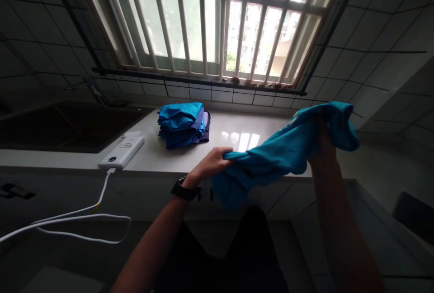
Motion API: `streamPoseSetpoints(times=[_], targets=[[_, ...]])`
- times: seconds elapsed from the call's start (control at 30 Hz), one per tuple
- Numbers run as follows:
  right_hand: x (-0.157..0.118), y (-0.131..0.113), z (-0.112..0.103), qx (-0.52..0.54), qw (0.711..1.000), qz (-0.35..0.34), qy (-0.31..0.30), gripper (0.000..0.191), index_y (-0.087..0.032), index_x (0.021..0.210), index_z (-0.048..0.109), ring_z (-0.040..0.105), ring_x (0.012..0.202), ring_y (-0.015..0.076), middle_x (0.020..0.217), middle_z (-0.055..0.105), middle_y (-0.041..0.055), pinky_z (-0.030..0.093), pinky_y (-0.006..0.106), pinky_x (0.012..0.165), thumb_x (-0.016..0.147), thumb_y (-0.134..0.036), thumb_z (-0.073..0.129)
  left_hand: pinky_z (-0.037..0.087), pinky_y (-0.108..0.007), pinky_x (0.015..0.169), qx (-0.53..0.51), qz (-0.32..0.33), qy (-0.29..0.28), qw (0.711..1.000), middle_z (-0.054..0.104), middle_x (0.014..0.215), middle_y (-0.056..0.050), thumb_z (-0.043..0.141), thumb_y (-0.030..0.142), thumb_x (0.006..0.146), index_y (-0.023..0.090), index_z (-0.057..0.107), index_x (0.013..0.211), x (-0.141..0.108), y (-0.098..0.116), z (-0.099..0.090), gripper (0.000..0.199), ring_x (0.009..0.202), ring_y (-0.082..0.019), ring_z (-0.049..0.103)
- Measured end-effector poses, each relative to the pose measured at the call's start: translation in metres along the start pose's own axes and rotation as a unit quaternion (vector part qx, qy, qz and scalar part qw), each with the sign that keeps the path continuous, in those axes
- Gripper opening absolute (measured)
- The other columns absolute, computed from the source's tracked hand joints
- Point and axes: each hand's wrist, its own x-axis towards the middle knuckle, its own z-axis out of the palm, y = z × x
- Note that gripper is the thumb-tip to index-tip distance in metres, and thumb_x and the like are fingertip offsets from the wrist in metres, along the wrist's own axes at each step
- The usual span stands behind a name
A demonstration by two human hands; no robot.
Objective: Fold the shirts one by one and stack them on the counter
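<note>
A bright blue garment (pixel 281 153), perhaps a shirt, stretches in the air between my two hands above the counter's front edge. My left hand (pixel 214 161) is closed on its left edge, pinching the cloth; a black watch sits on that wrist. At the right end, my right hand (pixel 323 141) is raised up into the garment, which drapes over it. Cloth hides the fingers of that hand. Behind my left hand lies a stack of folded clothes (pixel 183 123) in bright blue, dark blue and purple, resting on the counter.
The white counter (pixel 233 123) runs below a barred window (pixel 217 26). At the left are a dark sink (pixel 68 125) and a faucet (pixel 96 92). A white power bank (pixel 122 152) lies near the front edge, its white cable (pixel 101 193) hanging down in a loop.
</note>
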Motion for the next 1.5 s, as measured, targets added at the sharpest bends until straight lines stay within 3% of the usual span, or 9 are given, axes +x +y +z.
streamPoseSetpoints(times=[0.13,0.27,0.47,0.57,0.63,0.83,1.1,1.33,1.5], targets=[[0.009,0.039,-0.008,0.030,0.993,0.047,0.105,0.030,-0.029,0.103,0.066,0.069,0.118,0.0284,0.113,0.073,0.0069,0.061,0.054,0.097,0.094,-0.054,0.052,0.040,-0.027,0.062,0.066,-0.037,0.160,0.984,0.058,0.072,0.003,0.066,0.041,0.084,0.019,0.058,0.075,0.006,-0.007,-0.035,0.025,0.069,-0.016,0.055],[0.005,0.071,-0.013,-0.199,0.978,0.059,0.006,0.046,-0.028,0.129,0.064,0.057,0.139,0.0337,0.136,0.067,0.0120,0.048,0.061,0.114,0.093,-0.051,0.049,0.048,-0.033,0.075,0.272,0.008,0.229,0.935,0.068,0.093,-0.007,0.058,0.016,0.091,0.017,0.065,0.092,0.023,-0.016,-0.045,0.007,0.086,-0.022,0.064],[-0.036,0.095,0.008,-0.464,0.855,0.106,-0.205,0.074,-0.010,0.153,0.049,0.034,0.156,0.0427,0.162,0.045,0.0262,0.027,0.064,0.127,0.082,-0.027,0.063,0.050,-0.038,0.091,0.533,0.152,-0.036,0.832,0.071,0.112,-0.014,0.054,0.004,0.095,0.016,0.071,0.095,0.038,-0.042,0.004,0.021,0.109,-0.027,0.065],[-0.061,0.099,0.042,-0.450,0.800,0.016,-0.396,0.069,-0.015,0.157,0.047,0.037,0.156,0.0352,0.165,0.045,0.0201,0.032,0.055,0.128,0.089,-0.027,0.057,0.051,-0.040,0.093,0.561,0.135,-0.064,0.814,0.071,0.115,-0.015,0.054,0.005,0.097,0.013,0.073,0.102,0.036,-0.056,0.030,0.021,0.111,-0.027,0.066],[-0.072,0.101,0.067,-0.430,0.783,-0.031,-0.450,0.066,-0.018,0.159,0.046,0.037,0.156,0.0326,0.167,0.043,0.0173,0.035,0.054,0.126,0.095,-0.030,0.054,0.051,-0.040,0.093,0.561,0.124,-0.048,0.817,0.072,0.117,-0.017,0.053,0.004,0.097,0.011,0.072,0.108,0.034,-0.062,0.037,0.024,0.112,-0.028,0.067],[-0.091,0.109,0.109,-0.529,0.744,-0.031,-0.407,0.048,-0.020,0.150,0.057,0.042,0.152,0.0307,0.164,0.048,0.0153,0.036,0.052,0.123,0.106,-0.033,0.042,0.051,-0.039,0.095,0.551,0.128,-0.013,0.824,0.071,0.120,-0.017,0.050,0.004,0.100,0.009,0.070,0.118,0.023,-0.066,0.031,0.028,0.116,-0.028,0.066],[-0.106,0.105,0.108,-0.577,0.720,-0.068,-0.380,0.046,-0.019,0.144,0.062,0.057,0.127,0.0331,0.141,0.062,0.0183,0.049,0.045,0.103,0.106,-0.029,0.039,0.049,-0.039,0.090,0.541,0.099,0.001,0.835,0.070,0.113,-0.016,0.046,0.008,0.102,0.011,0.069,0.114,0.019,-0.065,0.033,0.026,0.110,-0.028,0.066],[-0.110,0.103,0.111,-0.572,0.743,-0.044,-0.345,0.057,-0.013,0.159,0.045,0.051,0.131,0.0359,0.145,0.058,0.0207,0.046,0.046,0.106,0.106,-0.033,0.038,0.045,-0.047,0.098,0.456,0.001,0.127,0.881,0.065,0.128,-0.020,0.048,0.022,0.104,0.014,0.059,0.136,0.002,-0.079,0.037,0.035,0.117,-0.035,0.061],[-0.112,0.103,0.111,-0.592,0.733,-0.042,-0.333,0.056,-0.014,0.158,0.047,0.050,0.131,0.0344,0.144,0.057,0.0196,0.044,0.043,0.105,0.106,-0.033,0.040,0.041,-0.043,0.101,0.454,-0.030,0.099,0.885,0.069,0.120,-0.018,0.054,0.028,0.102,0.013,0.063,0.128,-0.004,-0.079,0.038,0.031,0.117,-0.034,0.062]])
